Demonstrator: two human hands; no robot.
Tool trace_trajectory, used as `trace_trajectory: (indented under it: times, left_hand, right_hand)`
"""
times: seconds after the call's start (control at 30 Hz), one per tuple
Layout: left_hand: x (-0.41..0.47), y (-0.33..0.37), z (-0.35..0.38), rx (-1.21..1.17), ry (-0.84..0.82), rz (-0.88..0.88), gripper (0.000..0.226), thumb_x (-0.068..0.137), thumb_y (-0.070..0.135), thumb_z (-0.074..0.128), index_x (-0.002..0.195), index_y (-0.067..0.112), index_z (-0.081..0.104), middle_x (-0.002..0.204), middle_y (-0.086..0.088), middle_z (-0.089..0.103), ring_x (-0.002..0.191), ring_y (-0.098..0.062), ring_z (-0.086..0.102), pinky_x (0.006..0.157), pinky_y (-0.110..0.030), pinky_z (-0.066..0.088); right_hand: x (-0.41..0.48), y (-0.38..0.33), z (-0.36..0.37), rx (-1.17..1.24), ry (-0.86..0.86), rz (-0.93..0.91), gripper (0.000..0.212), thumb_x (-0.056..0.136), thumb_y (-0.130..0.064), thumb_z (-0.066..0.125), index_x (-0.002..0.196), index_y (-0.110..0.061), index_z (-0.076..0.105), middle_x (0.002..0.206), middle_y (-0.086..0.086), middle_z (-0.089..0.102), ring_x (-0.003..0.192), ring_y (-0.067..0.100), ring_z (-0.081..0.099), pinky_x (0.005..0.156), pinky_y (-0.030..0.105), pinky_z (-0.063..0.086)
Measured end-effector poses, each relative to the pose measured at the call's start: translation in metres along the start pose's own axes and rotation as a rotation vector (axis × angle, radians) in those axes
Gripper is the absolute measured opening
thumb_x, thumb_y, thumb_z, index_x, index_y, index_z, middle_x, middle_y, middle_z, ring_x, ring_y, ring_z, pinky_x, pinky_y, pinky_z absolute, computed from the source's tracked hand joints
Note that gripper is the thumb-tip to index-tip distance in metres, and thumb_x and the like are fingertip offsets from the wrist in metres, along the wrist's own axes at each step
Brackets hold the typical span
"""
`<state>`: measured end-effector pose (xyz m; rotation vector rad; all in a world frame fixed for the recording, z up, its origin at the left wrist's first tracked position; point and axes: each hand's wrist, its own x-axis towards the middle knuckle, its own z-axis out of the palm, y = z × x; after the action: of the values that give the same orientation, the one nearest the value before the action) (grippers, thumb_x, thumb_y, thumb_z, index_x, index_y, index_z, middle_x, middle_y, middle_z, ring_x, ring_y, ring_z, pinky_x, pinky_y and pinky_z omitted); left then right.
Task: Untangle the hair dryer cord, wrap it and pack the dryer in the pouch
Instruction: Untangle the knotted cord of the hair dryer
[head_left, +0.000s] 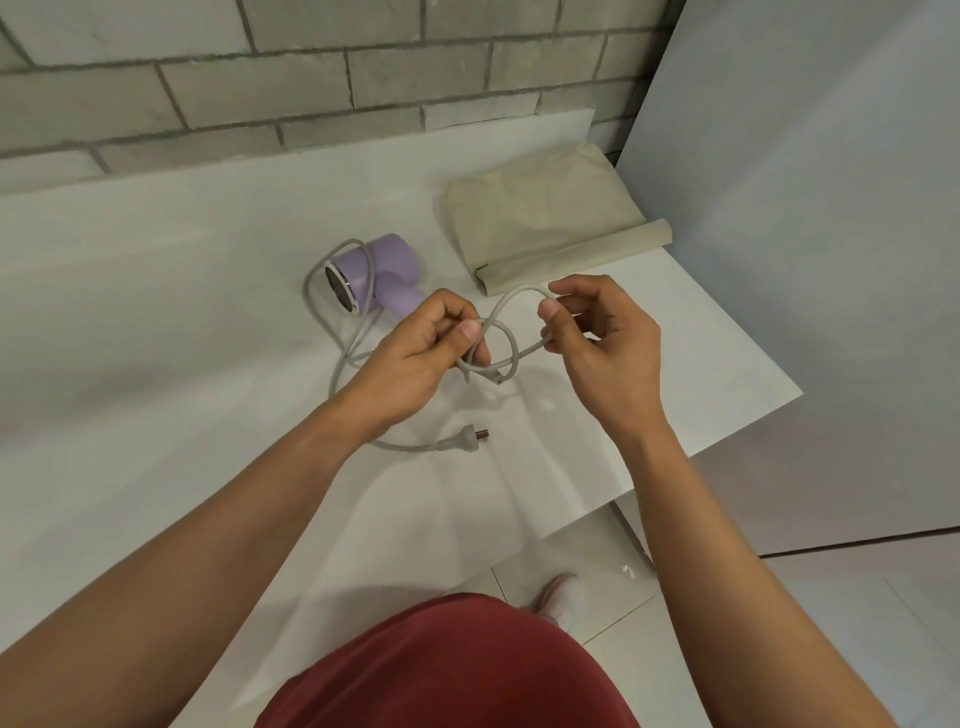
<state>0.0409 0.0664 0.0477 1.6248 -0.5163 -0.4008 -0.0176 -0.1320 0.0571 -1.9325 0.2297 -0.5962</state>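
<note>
Cord (405, 447) loops over dryer (387, 275); pouch (540, 228) beside (plug (462, 441) on table (156, 286)).

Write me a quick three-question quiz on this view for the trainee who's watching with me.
1. True or false: the plug lies on the table, free of both hands.
2. Where is the pouch relative to the hair dryer? A) to its right, B) beneath it, C) in front of it, nearest the person.
3. What do the left hand and right hand both pinch?

Key: 1 true. 2 A. 3 the knotted loop of the cord, held up above the table.
</note>
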Motion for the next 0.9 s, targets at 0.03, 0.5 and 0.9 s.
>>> trace_trajectory:
  times: [0.03, 0.5, 0.9]
  left_hand:
    - [0.000, 0.000, 0.002, 0.008, 0.010, -0.009, 0.010, 0.102, 0.029, 0.051, 0.098, 0.022, 0.056, 0.096, -0.020, 0.071, 0.098, -0.040, 0.067, 0.101, -0.060, 0.049]
    - [0.002, 0.008, 0.000, 0.037, 0.031, -0.062, 0.014, 0.108, 0.022, 0.053, 0.098, 0.016, 0.061, 0.103, -0.022, 0.072, 0.090, -0.027, 0.071, 0.087, -0.037, 0.058]
    - [-0.004, -0.002, -0.007, 0.072, 0.048, 0.021, 0.020, 0.104, 0.012, 0.058, 0.121, 0.008, 0.068, 0.103, -0.013, 0.077, 0.099, -0.028, 0.073, 0.085, -0.020, 0.053]
  right_hand:
    - [-0.001, 0.001, 0.000, -0.071, -0.026, -0.053, 0.021, 0.098, -0.015, 0.071, 0.118, -0.021, 0.072, 0.093, -0.011, 0.071, 0.084, 0.014, 0.071, 0.079, 0.043, 0.060]
    - [0.005, -0.001, 0.005, -0.604, -0.083, -0.599, 0.019, 0.098, -0.037, 0.068, 0.103, -0.023, 0.080, 0.088, -0.004, 0.068, 0.081, 0.025, 0.060, 0.067, 0.043, 0.048]
    - [0.011, -0.008, 0.003, -0.376, 0.055, -0.397, 0.011, 0.095, -0.025, 0.075, 0.096, -0.015, 0.081, 0.080, -0.001, 0.068, 0.068, 0.013, 0.058, 0.063, 0.032, 0.052]
